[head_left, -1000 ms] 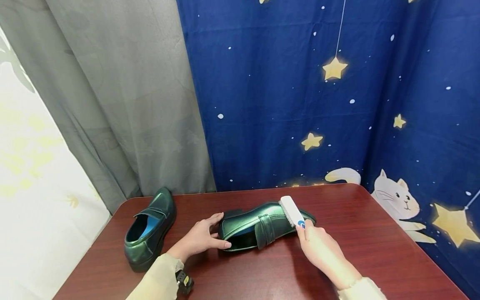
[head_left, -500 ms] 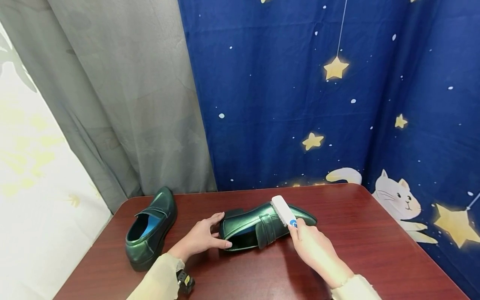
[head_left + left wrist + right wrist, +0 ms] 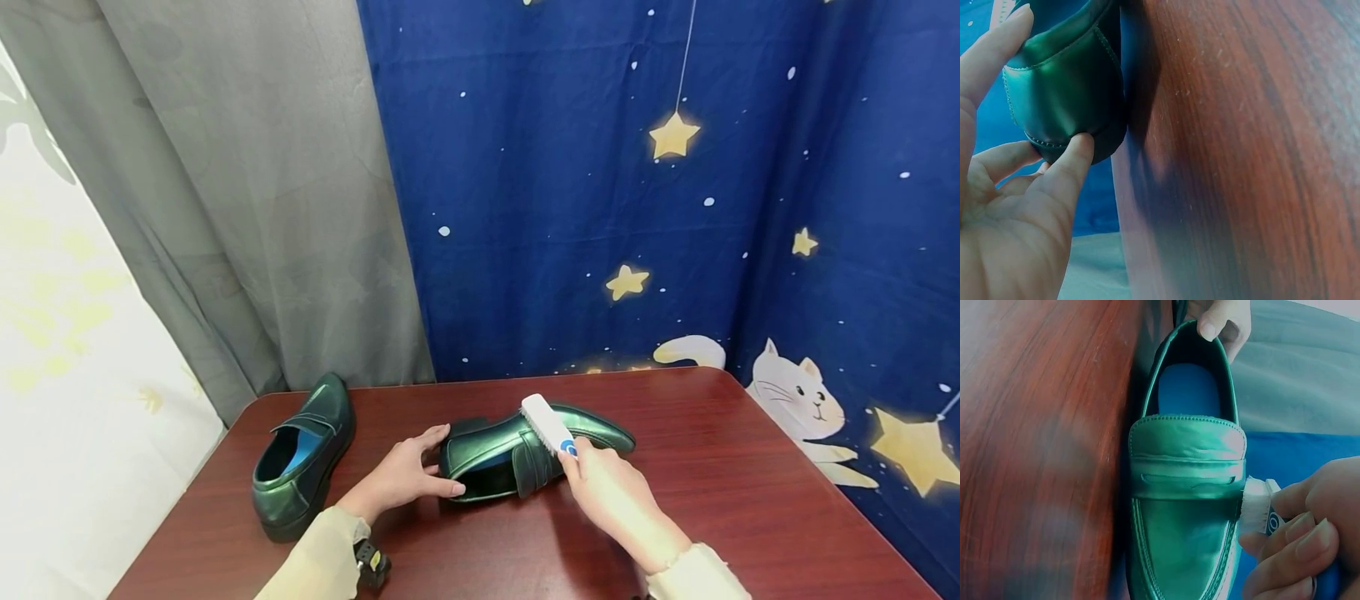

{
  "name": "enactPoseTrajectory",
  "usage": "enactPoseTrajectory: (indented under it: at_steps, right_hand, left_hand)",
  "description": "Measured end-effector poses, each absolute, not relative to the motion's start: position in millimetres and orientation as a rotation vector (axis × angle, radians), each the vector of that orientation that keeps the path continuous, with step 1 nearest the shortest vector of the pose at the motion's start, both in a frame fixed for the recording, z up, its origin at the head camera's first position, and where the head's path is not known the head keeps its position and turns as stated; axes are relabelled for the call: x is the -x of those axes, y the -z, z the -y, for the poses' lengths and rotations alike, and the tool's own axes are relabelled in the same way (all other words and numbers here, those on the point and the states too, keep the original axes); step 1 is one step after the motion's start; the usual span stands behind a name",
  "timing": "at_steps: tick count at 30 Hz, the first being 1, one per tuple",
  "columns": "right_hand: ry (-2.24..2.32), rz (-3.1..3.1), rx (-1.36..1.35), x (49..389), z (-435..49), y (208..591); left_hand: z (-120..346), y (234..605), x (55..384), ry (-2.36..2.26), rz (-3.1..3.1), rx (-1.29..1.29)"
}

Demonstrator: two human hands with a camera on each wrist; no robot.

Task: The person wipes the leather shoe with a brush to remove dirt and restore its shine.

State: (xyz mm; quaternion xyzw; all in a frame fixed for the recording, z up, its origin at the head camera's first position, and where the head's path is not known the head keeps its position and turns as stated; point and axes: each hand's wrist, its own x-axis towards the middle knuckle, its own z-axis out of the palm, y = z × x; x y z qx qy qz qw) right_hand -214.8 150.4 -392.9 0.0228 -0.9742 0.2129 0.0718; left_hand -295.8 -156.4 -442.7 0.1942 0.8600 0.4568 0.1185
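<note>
A shiny dark green loafer point(image 3: 592, 427) lies tilted on its side on the table, toe to the right and opening facing me. At its heel, my left hand point(image 3: 405, 473) grips it. In the left wrist view, the thumb is at the collar of the loafer point(image 3: 1063, 94) and fingertips press the heel's lower back. My right hand point(image 3: 613, 493) holds a white brush point(image 3: 546, 423) with a blue mark. The right wrist view has the bristles of the brush point(image 3: 1255, 506) against the loafer's side point(image 3: 1185, 531), beside the strap.
The matching green loafer point(image 3: 285, 502), with a blue insole, stands upright at the left of the reddish-brown table point(image 3: 480, 554). Behind the table's far edge hang a grey curtain point(image 3: 300, 208) and a blue star-patterned curtain point(image 3: 540, 208).
My right hand has drawn the brush leftward along the loafer, from near the toe to beside the strap. The left hand and both loafers have stayed in place.
</note>
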Motion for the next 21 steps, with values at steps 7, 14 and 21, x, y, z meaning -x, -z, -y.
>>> enactPoseTrajectory:
  at_steps: [7, 14, 21]
  right_hand:
    - [-0.624, 2.914, -0.124, 215.0, -137.3, 392.6]
    - [-0.583, 2.881, -0.141, 214.5, -130.7, 392.9]
    - [-0.564, 2.841, -0.184, 212.7, -123.8, 392.3]
  left_hand:
    - [157.3, 442.1, 294.3, -1.322, -2.525, -0.576]
    - [157.7, 444.0, 294.7, -1.327, -2.530, -0.586]
    - [155.9, 444.1, 295.7, -1.322, -2.536, -0.598]
